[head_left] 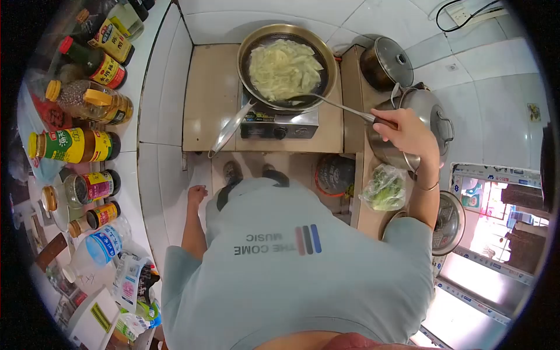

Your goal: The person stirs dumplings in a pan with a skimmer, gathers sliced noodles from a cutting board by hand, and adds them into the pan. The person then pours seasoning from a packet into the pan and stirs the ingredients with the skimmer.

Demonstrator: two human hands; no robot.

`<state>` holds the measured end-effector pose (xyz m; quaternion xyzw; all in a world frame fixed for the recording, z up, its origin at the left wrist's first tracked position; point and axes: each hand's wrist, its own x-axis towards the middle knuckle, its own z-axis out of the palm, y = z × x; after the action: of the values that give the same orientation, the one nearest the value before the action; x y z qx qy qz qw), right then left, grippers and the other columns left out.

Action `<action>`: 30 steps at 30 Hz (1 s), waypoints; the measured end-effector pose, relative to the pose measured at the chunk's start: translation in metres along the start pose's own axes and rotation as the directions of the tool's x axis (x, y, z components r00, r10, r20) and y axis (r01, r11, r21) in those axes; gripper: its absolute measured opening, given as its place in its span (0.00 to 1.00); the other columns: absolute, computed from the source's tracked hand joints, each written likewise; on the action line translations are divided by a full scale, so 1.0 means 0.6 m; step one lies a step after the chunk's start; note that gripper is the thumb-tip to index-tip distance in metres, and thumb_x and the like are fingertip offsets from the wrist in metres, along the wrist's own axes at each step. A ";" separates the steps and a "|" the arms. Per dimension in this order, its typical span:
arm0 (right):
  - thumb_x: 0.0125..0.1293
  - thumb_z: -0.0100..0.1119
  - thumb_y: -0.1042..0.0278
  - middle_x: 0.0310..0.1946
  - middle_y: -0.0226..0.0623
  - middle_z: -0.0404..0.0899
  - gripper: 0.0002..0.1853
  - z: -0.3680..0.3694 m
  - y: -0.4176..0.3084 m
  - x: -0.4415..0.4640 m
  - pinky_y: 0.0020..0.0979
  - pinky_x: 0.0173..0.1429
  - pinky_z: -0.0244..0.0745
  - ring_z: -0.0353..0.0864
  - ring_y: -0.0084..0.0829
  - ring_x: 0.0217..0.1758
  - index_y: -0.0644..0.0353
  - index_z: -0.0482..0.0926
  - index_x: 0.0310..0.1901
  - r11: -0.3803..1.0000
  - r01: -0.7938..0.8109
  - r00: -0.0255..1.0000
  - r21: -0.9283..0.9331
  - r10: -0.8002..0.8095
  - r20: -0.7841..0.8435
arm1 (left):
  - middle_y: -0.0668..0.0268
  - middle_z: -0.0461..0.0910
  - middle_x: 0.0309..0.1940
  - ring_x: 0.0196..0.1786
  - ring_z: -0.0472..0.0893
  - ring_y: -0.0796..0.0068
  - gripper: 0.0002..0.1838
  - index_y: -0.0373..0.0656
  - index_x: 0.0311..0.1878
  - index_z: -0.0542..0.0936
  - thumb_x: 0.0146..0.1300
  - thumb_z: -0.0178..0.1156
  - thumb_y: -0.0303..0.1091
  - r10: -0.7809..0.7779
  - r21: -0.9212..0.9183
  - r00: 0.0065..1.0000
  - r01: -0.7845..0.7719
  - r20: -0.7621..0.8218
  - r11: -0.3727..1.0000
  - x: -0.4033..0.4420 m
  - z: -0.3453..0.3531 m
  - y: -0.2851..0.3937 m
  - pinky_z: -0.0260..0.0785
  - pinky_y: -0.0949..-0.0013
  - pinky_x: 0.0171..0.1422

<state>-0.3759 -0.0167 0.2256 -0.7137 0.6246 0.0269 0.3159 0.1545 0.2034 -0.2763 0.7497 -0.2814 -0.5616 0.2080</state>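
A wide wok [226, 129] with a long metal handle rests on a gas stove [280, 129]. Pale, flat pieces of food [284, 69] lie in dark liquid inside it. My right hand [403, 132] is closed round the dark grip of a long metal ladle [344, 108], whose head sits in the wok at the front edge of the food. Beside my body at the left hangs my left hand [198, 194], its fingers curled; nothing shows in them.
Bottles of sauce and oil [87, 146] line the left ledge. At the right stand a lidded dark pot [373, 64], a large steel pot [431, 125], a bag of green vegetables [385, 188] and a glass lid [449, 223]. A dark round container [335, 175] is below the counter.
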 end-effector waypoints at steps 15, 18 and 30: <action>0.60 0.58 0.65 0.29 0.52 0.80 0.23 0.207 0.024 0.069 0.46 0.39 0.75 0.79 0.53 0.32 0.60 0.73 0.57 0.954 0.049 0.974 -0.295 -0.111 -0.196 | 0.59 0.82 0.27 0.29 0.80 0.72 0.15 0.30 0.41 0.81 0.62 0.58 0.35 -0.023 -0.018 1.000 0.023 -0.010 1.000 0.004 -0.002 0.004 0.73 0.71 0.39; 0.61 0.57 0.64 0.29 0.49 0.79 0.24 0.248 0.034 0.098 0.48 0.37 0.75 0.79 0.52 0.31 0.56 0.70 0.60 0.951 0.021 0.955 -0.308 -0.110 -0.275 | 0.58 0.82 0.28 0.29 0.80 0.71 0.14 0.29 0.41 0.81 0.62 0.57 0.33 -0.037 -0.013 0.999 0.037 -0.022 0.999 -0.009 0.002 0.025 0.74 0.71 0.38; 0.63 0.55 0.64 0.32 0.50 0.77 0.21 0.286 0.049 0.225 0.48 0.35 0.74 0.79 0.53 0.32 0.58 0.70 0.58 0.983 0.121 0.885 -0.136 -0.169 -0.435 | 0.59 0.82 0.26 0.29 0.80 0.72 0.14 0.30 0.39 0.82 0.61 0.58 0.34 -0.038 -0.062 0.998 0.035 -0.056 0.997 -0.022 0.011 0.020 0.74 0.70 0.36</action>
<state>-0.3123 -0.0524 0.0178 -0.7612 0.6227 -0.1277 0.1282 0.1432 0.2030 -0.2613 0.7638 -0.2444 -0.5520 0.2283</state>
